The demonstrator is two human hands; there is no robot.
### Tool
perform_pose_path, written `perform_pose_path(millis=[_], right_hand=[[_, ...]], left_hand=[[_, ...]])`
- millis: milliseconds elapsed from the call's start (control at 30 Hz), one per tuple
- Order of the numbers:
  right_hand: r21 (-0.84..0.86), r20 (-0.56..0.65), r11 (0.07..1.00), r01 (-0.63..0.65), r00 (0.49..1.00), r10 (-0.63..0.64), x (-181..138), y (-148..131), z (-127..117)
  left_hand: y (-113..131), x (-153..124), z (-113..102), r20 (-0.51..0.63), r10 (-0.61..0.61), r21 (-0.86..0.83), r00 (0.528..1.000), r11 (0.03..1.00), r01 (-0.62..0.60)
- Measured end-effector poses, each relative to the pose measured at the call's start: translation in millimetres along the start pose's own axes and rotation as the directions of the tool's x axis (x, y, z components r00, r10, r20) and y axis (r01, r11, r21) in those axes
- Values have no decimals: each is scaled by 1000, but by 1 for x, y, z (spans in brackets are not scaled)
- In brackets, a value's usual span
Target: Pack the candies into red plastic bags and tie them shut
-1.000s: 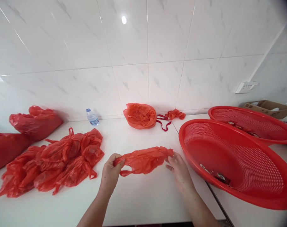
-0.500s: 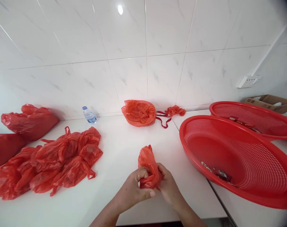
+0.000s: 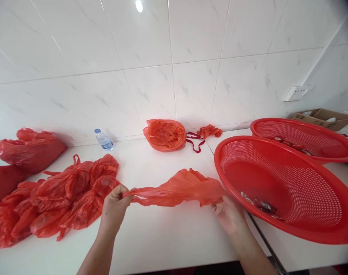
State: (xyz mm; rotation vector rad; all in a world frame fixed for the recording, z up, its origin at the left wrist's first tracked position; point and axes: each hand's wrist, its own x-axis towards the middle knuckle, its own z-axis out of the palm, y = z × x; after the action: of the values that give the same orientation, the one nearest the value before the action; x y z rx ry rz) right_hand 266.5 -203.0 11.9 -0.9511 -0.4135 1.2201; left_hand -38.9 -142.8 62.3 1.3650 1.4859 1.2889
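Observation:
A thin red plastic bag (image 3: 179,189) is stretched sideways above the white table (image 3: 162,236). My left hand (image 3: 116,204) pinches its narrow, handle-like end. At the wider end, my right hand (image 3: 230,215) is closed on the plastic, with some fingertips tucked behind it. The bag hangs flat and looks unfilled. Just left of my left hand lies a heap of knotted red plastic bags (image 3: 67,194). Close to my right hand stands a big red plastic basket (image 3: 257,179) with a few small dark packets (image 3: 265,206) at its bottom.
Against the tiled wall sit an open red bag stuffed with crumpled bags (image 3: 166,135), a dark red strap (image 3: 197,144) and a crumpled red scrap (image 3: 210,131). A water bottle (image 3: 104,140), full red bags (image 3: 30,151), a second basket (image 3: 306,133) and a cardboard box (image 3: 326,118) stand around.
The red bag was bunched up between both hands; now it is drawn out lengthwise. My left hand has moved left and my right hand right. The view has shifted slightly.

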Motion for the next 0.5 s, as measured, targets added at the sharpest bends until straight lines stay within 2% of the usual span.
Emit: perform_pose_path(millis=[67, 167, 233, 300, 333, 367, 400, 433, 467, 500], right_hand=[[26, 7, 998, -64, 998, 64, -1, 2, -2], [-67, 121, 991, -115, 985, 123, -10, 5, -2], [-237, 120, 971, -7, 992, 36, -21, 6, -3], [-462, 46, 864, 201, 978, -203, -36, 8, -5], [-571, 27, 759, 313, 931, -364, -46, 8, -6], [-655, 45, 624, 426, 846, -531, -57, 9, -6], [-708, 96, 472, 524, 735, -672, -68, 9, -5], [-730, 168, 326, 601, 620, -766, -78, 9, -1], [-721, 255, 204, 663, 527, -811, -88, 8, 5], [-682, 360, 114, 722, 467, -808, -95, 7, 12]], left_hand=[[2, 1, -3, 1, -59, -150, 998, 987, 59], [4, -5, 3, 160, -172, -359, 972, 907, 220], [7, -11, 9, 261, -201, -414, 944, 860, 298], [11, -17, 14, 320, -193, -417, 928, 850, 321], [14, -20, 17, 339, -185, -407, 923, 856, 320], [17, -22, 19, 348, -175, -396, 921, 863, 314], [21, -24, 22, 355, -167, -387, 920, 870, 307], [24, -26, 25, 363, -164, -377, 917, 874, 305], [28, -28, 28, 369, -165, -367, 915, 878, 306], [31, -31, 31, 375, -167, -354, 912, 884, 307]])
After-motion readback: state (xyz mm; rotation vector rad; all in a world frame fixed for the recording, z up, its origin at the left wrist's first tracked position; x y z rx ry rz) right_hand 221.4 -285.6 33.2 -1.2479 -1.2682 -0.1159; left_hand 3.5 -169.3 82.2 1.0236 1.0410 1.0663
